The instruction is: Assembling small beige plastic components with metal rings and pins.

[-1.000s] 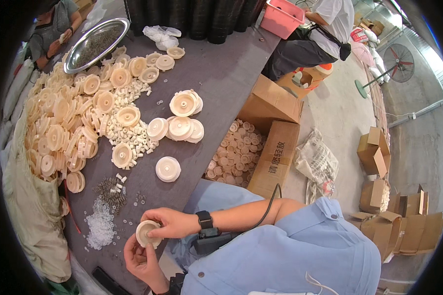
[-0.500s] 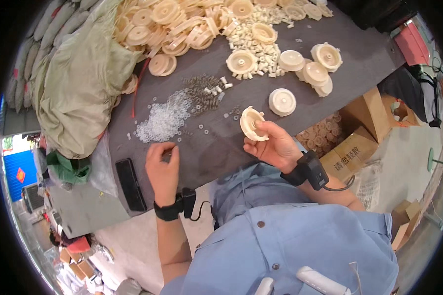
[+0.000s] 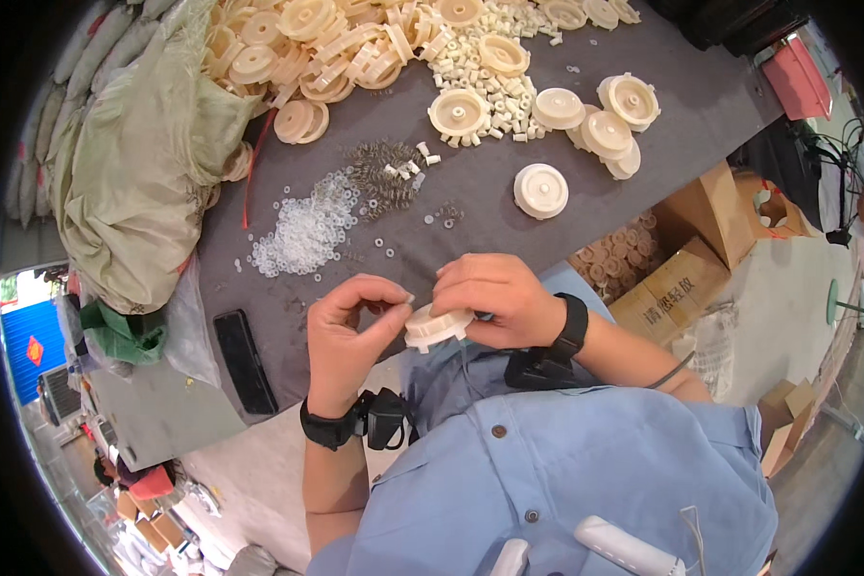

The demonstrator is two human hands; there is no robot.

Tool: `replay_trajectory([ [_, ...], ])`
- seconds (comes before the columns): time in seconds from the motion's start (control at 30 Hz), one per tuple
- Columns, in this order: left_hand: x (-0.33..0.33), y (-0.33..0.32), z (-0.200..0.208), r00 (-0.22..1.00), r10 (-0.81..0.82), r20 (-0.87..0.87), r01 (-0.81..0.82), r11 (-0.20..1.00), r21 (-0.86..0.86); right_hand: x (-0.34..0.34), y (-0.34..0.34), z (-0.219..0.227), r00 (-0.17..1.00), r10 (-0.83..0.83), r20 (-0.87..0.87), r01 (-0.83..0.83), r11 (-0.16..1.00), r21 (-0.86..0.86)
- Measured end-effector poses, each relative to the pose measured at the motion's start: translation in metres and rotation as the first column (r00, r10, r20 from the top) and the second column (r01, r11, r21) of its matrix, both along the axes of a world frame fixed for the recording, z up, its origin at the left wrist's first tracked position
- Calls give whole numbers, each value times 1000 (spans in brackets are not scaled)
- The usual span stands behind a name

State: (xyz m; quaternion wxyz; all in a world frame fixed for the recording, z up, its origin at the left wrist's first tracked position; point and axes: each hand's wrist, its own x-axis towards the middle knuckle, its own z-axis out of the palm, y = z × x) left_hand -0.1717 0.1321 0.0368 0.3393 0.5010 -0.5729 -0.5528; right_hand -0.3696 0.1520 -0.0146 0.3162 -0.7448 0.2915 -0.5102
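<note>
My right hand [image 3: 507, 300] grips a round cream plastic cap [image 3: 438, 329] with small tabs on its rim, held tilted just past the table's near edge. Close to the cap's left side, my left hand [image 3: 350, 331] pinches thumb and forefinger together. A tiny pale thing shows at those fingertips, too small to name. Farther off on the grey table lie a heap of translucent washers [image 3: 302, 230], a tangle of small metal springs [image 3: 382, 173] and several short white plastic sleeves [image 3: 504, 96]. One cream cap [image 3: 540, 190] sits alone beyond my right hand.
A large pile of cream plastic parts [image 3: 326, 43] covers the table's far side. Stacked caps [image 3: 607, 134] stand at right. A black phone [image 3: 244, 360] lies at the left edge, near a pale green sack [image 3: 149, 163]. An open cardboard box [image 3: 672, 293] holds parts at right.
My right hand has brought the cap down and left, turning it over toward a level tilt. My left hand has moved right from beside the washers and meets the cap.
</note>
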Motion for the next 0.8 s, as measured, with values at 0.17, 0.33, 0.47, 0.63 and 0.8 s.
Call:
replay_trajectory([
  [0.17,-3,-6,9,986,-163,-32,166,974,153,0,0,3,1000,2,-25,-4,996,-85],
  [0.33,6,-5,9,983,-177,-49,184,963,195,7,-1,2,999,47,-12,-47,999,-11],
  [0.47,10,5,14,974,-225,7,220,958,186,6,6,3,996,82,-28,-80,995,60],
  [0.63,0,15,2,975,-217,45,215,975,51,-3,20,18,980,-43,-192,80,979,187],
  [0.8,-4,34,-15,971,-26,-239,66,985,161,7,23,16,992,-32,-124,69,951,302],
])
